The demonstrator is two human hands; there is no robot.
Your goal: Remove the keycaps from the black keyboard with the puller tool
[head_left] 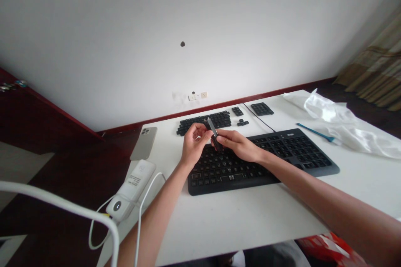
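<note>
Over the left half of a black keyboard (266, 175), both hands hold a narrow dark bar with a silvery strip (212, 127), tilted upright. My left hand (194, 144) pinches its side between thumb and fingers. My right hand (236, 144) is closed around its lower part, thumb on top. Its exact kind is too small to make out. The keyboard's key positions appear bare of caps, with a long pale-edged slot at the front. Behind it, loose black keycaps (203, 122) lie in rows, with a small group (237, 111) and a number-pad block (262, 109) farther right.
A blue brush (315, 132) lies by crumpled white plastic (360, 133) on the right. At the left edge are a phone (144, 144) and a white power bank (133, 187) with white cables (62, 200). The keyboard cable (258, 117) runs back toward the wall.
</note>
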